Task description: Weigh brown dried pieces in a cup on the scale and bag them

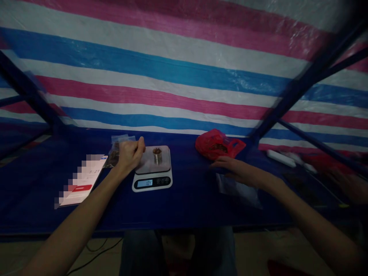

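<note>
My left hand is curled with the thumb up, beside the left edge of a small kitchen scale. Whether anything is inside its fingers is hidden. On the scale's plate stands a small metal cup filled with brown bits, and the lit display seems to read 104. Behind and left of that hand lie small clear zip bags with dark contents. My right hand, slightly blurred, stretches its fingers out just in front of an open red plastic bag holding brown material. Beneath it lies a clear plastic bag.
A partly pixelated sheet or screen lies on the blue table at the left. White objects sit at the right, near another person's blurred arm. Blue metal bars and a striped tarp stand behind.
</note>
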`<state>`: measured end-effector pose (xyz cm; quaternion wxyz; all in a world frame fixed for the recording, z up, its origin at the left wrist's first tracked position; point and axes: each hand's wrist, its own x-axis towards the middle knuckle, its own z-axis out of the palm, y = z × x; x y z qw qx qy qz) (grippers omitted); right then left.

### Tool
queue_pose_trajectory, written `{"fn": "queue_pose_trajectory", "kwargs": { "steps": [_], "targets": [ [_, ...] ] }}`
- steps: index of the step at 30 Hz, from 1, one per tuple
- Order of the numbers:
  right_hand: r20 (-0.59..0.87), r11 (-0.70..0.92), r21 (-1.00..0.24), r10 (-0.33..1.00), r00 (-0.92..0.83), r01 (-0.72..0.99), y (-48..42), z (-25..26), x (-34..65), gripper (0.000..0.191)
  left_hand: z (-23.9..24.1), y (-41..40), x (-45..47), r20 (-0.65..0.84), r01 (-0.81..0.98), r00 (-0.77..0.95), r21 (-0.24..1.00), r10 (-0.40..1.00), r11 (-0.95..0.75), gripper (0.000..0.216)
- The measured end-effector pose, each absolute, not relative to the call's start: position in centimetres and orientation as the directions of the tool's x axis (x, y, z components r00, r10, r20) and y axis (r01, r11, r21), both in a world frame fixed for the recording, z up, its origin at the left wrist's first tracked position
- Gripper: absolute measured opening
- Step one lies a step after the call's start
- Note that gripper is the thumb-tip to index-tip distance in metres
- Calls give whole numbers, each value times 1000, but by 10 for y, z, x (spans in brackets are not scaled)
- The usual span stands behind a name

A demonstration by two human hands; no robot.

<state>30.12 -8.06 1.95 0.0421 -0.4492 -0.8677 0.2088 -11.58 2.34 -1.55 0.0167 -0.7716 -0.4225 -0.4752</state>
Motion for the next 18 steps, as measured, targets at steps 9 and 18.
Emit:
{"fn": "queue_pose_trajectory", "kwargs": {
  "steps": [9, 18],
  "targets": [
    [-57, 595, -277, 774, -631, 755, -109, 9, 305, 42, -15, 22, -112, 764, 649, 223, 347, 606, -677, 58],
    [110, 711, -9, 700, -706, 703, -95, 24, 293, 21, -10, 18, -112, 736, 619, 237, 389, 634, -683, 56]
  ]
}}
